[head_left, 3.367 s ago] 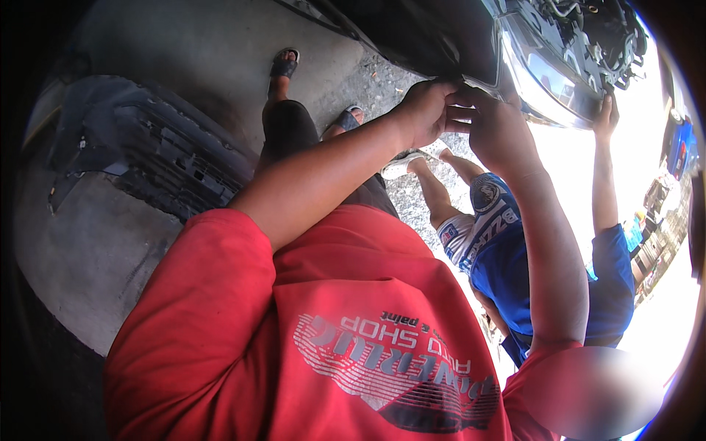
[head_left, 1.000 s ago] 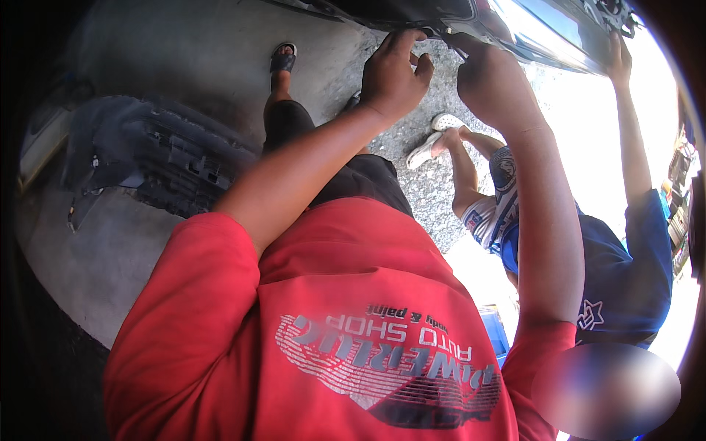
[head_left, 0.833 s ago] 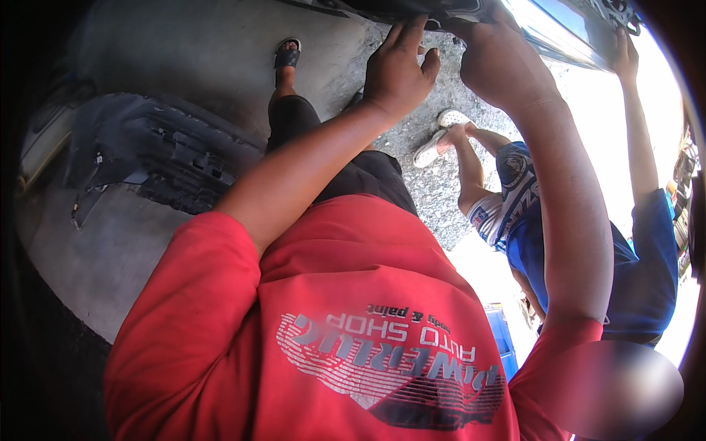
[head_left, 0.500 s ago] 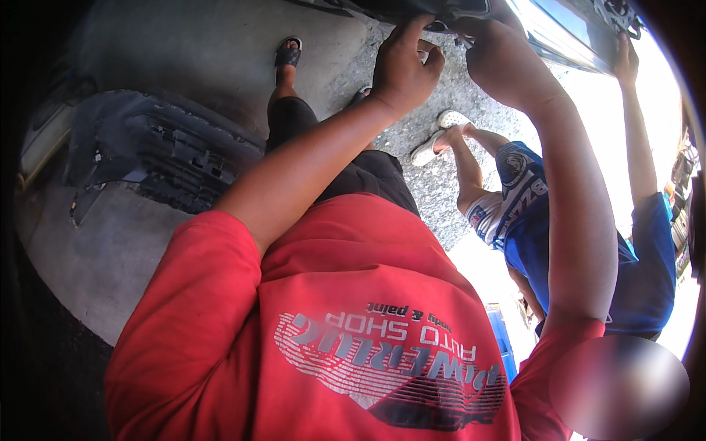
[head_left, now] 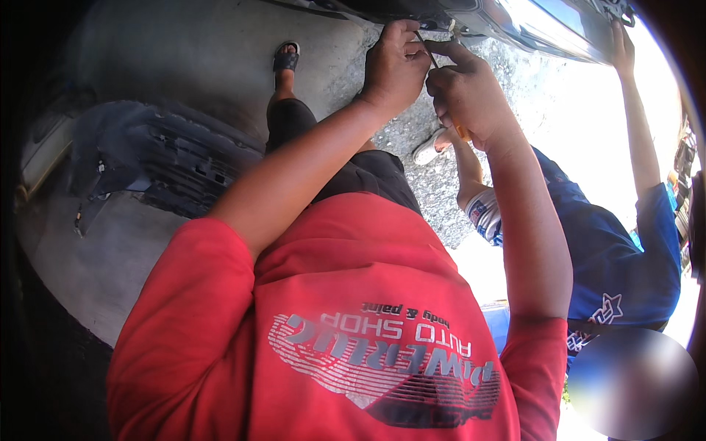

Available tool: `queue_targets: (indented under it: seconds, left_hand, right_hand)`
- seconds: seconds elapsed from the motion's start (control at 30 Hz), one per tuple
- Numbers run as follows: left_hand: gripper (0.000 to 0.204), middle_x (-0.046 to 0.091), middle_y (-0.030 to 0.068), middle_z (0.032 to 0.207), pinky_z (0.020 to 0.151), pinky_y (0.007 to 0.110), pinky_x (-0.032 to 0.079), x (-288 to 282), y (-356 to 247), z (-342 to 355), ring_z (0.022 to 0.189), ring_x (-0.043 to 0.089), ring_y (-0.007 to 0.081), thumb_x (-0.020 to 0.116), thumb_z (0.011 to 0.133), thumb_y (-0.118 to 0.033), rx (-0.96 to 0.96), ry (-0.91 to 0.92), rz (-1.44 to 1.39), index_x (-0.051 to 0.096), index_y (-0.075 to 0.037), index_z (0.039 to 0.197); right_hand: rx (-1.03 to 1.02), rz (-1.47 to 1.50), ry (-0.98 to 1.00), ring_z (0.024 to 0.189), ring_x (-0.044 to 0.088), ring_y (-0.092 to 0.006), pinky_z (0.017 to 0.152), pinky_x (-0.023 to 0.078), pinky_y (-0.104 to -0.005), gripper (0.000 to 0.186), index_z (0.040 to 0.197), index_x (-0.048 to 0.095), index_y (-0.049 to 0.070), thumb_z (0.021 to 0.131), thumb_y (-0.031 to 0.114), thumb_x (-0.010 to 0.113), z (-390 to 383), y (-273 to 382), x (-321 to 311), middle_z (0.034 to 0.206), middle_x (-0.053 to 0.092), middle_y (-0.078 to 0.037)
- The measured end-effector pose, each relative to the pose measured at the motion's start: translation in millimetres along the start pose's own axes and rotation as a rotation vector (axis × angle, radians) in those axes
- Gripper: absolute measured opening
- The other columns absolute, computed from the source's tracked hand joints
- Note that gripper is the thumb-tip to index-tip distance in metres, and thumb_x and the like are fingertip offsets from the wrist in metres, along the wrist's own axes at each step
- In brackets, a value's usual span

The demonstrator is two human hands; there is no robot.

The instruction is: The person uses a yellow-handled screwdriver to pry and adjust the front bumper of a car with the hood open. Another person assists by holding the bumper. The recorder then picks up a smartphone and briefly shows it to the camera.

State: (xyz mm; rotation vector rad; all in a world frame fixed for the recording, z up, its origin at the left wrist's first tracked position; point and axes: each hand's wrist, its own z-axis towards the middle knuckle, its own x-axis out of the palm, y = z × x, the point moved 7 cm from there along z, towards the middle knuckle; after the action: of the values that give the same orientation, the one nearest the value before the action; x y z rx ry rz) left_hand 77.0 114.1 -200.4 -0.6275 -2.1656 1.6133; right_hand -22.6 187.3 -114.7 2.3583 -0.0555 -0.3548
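At the top centre, my right hand (head_left: pixel 471 92) is closed around a screwdriver (head_left: pixel 462 132). Its orange handle shows below the palm, and its thin dark shaft runs up toward the vehicle's edge. Beside the shaft, my left hand (head_left: pixel 396 72) has its fingers bent and pressed together; what they pinch, if anything, is hidden. Both hands are just below the lower edge of a dark, glossy car body part (head_left: pixel 482 20). A small light-coloured piece shows at that edge, too small to name. Where the screwdriver's tip rests cannot be seen.
A co-worker in a blue shirt (head_left: pixel 625 257) stands at the right, one hand (head_left: pixel 623 48) raised against the body part's far end. A dark bumper-like panel (head_left: pixel 184 158) lies on the concrete floor (head_left: pixel 140 242) at the left. Rough gravelly ground (head_left: pixel 393 132) lies beneath my hands.
My right hand has come down and left from the car's edge, and the screwdriver now shows in it. My left hand has shifted slightly left, its fingers closer together. The co-worker has leaned differently.
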Motion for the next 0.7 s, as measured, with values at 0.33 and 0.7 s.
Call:
queue_targets:
  seconds: [0.33, 0.7]
  left_hand:
    - [0.061, 0.078, 0.0189, 0.120, 0.092, 0.048, 0.062, -12.7, -30.1, -7.5, 0.097, 0.079, 0.0363, 0.072, 0.090, -0.015, 0.181, 0.094, 0.557, 0.058, -0.012, 0.149]
    - [0.064, 0.072, 0.0261, 0.127, 0.089, 0.050, 0.059, -12.4, -49.3, -2.9, 0.106, 0.073, 0.0437, 0.067, 0.094, -0.008, 0.281, 0.170, 0.650, 0.054, -0.006, 0.157]
  right_hand:
    - [-0.095, 0.082, -0.325, 0.062, 0.069, -0.0159, 0.056, 0.054, -0.0315, 0.052, 0.153, 0.057, 0.006, 0.100, 0.009, 0.057, -19.1, -8.7, 12.3, 0.091, 0.077, -0.014]
    - [-0.267, -0.090, -0.469, 0.064, 0.072, -0.0187, 0.066, 0.058, -0.0355, 0.054, 0.152, 0.058, 0.006, 0.098, 0.010, 0.058, -8.0, -17.6, 14.4, 0.090, 0.079, -0.015]
